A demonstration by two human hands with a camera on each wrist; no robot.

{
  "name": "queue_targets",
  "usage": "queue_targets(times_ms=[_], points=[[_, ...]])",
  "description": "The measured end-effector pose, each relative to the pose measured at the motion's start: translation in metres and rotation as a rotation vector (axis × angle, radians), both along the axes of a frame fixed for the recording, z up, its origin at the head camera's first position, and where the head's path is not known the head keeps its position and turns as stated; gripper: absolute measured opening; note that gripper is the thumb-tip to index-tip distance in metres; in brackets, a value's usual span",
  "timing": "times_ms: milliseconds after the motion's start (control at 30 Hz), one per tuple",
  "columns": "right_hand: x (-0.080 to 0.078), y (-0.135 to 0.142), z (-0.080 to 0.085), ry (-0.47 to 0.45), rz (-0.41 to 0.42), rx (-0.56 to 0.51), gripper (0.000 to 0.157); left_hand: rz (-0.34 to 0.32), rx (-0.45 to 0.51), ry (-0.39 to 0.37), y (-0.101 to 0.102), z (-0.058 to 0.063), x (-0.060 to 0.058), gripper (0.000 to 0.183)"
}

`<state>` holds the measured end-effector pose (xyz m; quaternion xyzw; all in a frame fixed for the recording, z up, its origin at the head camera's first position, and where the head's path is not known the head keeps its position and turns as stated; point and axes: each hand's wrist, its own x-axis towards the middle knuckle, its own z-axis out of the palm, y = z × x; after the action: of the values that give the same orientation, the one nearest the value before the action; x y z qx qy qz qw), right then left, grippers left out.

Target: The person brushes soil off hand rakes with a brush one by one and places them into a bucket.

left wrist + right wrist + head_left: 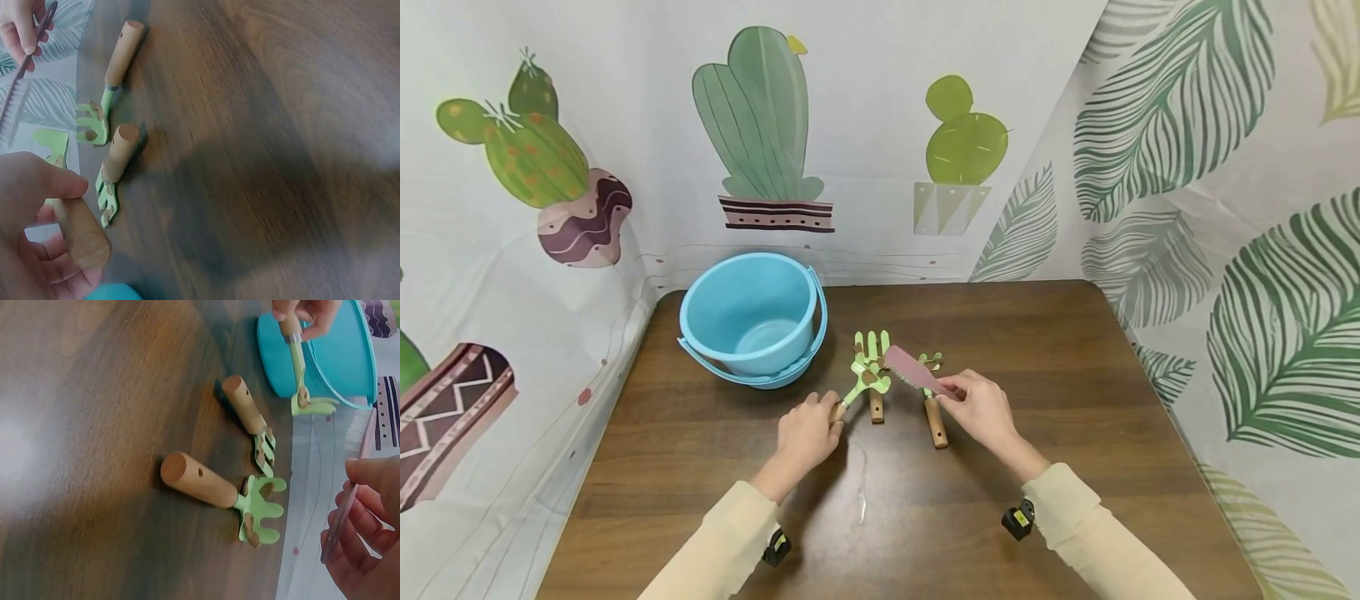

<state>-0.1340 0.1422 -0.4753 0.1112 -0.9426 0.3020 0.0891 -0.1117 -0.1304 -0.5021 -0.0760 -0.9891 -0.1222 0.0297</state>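
My left hand [808,429] grips the wooden handle [84,234] of a small hand rake, its light-green pronged head [312,407] raised off the table and marked with brown patches. A pink brush [910,367] with pale bristles [357,434] is pinched between the thumb and fingers of my right hand [981,404]. In the right wrist view the bristles stand apart from the held rake. Beneath lie two more green tools with brown-stained heads: a slim-pronged hand fork [245,406] and a wider-pronged hand rake [203,481]. In the head view, brush and hand partly cover the wider one.
A light-blue bucket [748,283] with its handle lowered stands at the back left of the brown wooden table [1037,333]. Behind the table hangs a white cloth [865,150] printed with cacti and leaves. A shiny streak [862,500] marks the tabletop between the forearms.
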Motion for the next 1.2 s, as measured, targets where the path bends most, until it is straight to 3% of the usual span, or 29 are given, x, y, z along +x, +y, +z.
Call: queue_targets(times_ms=[633, 1200], points=[[0.005, -0.029, 0.003, 0.039, 0.018, 0.092, 0.02, -0.003, 0.014, 0.006, 0.024, -0.001, 0.002, 0.029], [0.006, -0.042, -0.009, 0.09, -0.021, 0.193, 0.022, 0.002, 0.015, 0.005, 0.038, 0.003, 0.002, 0.026]])
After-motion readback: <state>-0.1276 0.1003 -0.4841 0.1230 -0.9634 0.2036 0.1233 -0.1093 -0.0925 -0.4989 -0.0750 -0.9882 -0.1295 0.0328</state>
